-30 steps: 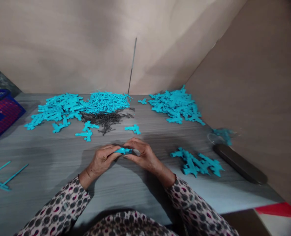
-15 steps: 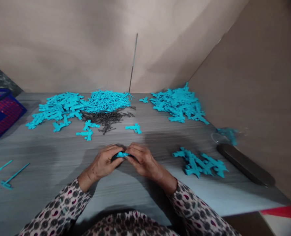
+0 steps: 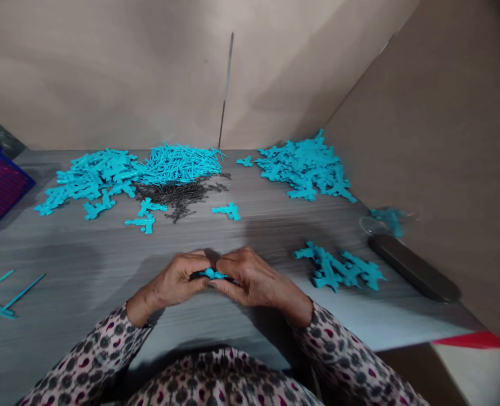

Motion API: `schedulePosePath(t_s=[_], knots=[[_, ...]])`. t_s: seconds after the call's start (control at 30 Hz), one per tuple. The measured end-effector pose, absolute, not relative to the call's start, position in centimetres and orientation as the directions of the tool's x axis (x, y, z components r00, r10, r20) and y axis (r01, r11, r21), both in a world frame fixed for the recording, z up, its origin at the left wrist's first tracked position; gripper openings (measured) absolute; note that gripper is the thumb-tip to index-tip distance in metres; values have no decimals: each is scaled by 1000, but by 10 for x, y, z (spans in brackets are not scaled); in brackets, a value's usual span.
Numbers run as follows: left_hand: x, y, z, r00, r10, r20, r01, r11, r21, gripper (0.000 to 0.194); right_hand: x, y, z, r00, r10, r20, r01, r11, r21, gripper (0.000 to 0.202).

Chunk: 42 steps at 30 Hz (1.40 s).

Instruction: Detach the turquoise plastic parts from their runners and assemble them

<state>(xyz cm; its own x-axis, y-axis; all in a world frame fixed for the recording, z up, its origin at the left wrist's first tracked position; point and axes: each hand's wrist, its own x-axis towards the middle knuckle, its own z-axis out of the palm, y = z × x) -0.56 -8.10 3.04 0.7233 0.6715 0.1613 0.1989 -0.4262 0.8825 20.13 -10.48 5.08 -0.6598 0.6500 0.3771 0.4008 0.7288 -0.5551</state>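
Note:
Between my fingertips is a small turquoise plastic piece (image 3: 213, 274), mostly covered by the fingers; its colour matches the toy-gun-shaped parts around it. My left hand (image 3: 182, 277) pinches its left side, and my right hand (image 3: 250, 277) closes on its right side with thumb and fingers. The two hands nearly meet just above the table. Beyond them lies a single turquoise toy gun part (image 3: 228, 211). Two more toy gun parts (image 3: 142, 223) rest farther left, close to a heap of small dark springs or pins (image 3: 176, 194).
At the back are piles of turquoise gun parts on the left (image 3: 93, 177) and right (image 3: 306, 169), with thin turquoise sticks (image 3: 182, 163) between. Several gun parts (image 3: 334, 268) lie right of my hands, near a dark oblong case (image 3: 414, 268). A blue basket (image 3: 4, 189) stands left.
The camera view has shifted slightly, so the table things sit higher in the picture. Both hands still hold the turquoise piece, with the right hand turned a little around it.

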Motion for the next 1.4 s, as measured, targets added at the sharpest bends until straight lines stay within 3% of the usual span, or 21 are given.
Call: schedulePosePath(t_s=[0.17, 0.37, 0.47, 0.73, 0.87, 1.03, 1.3, 1.4], knots=[[-5, -83, 38, 761, 637, 121, 134, -337, 932, 54, 197, -111, 49, -651, 635, 416, 331, 731, -597, 35], [-5, -83, 39, 803, 589, 90, 86, -264, 961, 54, 190, -116, 42, -653, 597, 466, 306, 771, -559, 35], [-4, -81, 37, 775, 625, 94, 88, -254, 963, 55, 191, -115, 39, -623, 612, 488, 312, 766, -562, 33], [-5, -81, 36, 600, 790, 129, 126, -253, 959, 45, 200, -104, 34, -468, 765, 441, 320, 613, -723, 31], [-5, -81, 32, 593, 788, 165, 144, -305, 942, 46, 202, -108, 41, -543, 724, 425, 390, 666, -636, 12], [-3, -83, 31, 616, 781, 104, 161, -254, 954, 46, 200, -111, 40, -560, 705, 436, 466, 703, -538, 22], [-10, -78, 31, 589, 808, 8, 155, -122, 980, 44, 205, -104, 32, -446, 806, 389, 245, 528, -813, 36], [-18, -76, 32, 544, 839, 3, 184, -123, 975, 45, 209, -101, 30, -426, 830, 359, 199, 473, -858, 37]])
